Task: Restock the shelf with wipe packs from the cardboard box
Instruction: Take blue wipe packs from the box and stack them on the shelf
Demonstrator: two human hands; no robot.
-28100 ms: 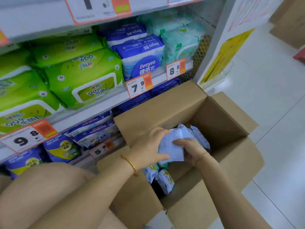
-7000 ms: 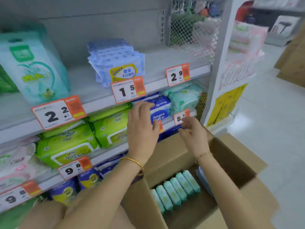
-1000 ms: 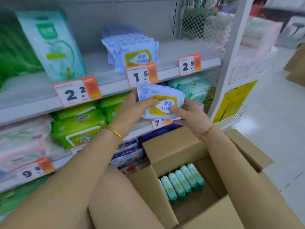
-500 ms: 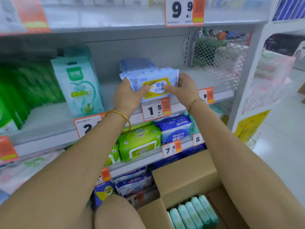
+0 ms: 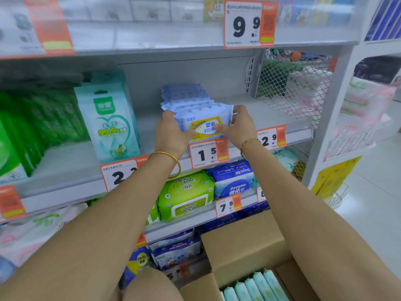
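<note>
On the grey shelf (image 5: 271, 118), both hands hold a blue wipe pack (image 5: 204, 120).

Both bare arms reach up and forward, converging toward the middle of the view. The left hand (image 5: 171, 132) shows its back, fingers curled forward at one end of a pack and thumb pointing inward across its front, with a gold bangle (image 5: 168, 162) hanging loose on the wrist. The right hand (image 5: 239, 124) mirrors it, fingers wrapped at the other end, thumb pointing inward, a thin gold chain bracelet (image 5: 247, 142) on its wrist.
</note>
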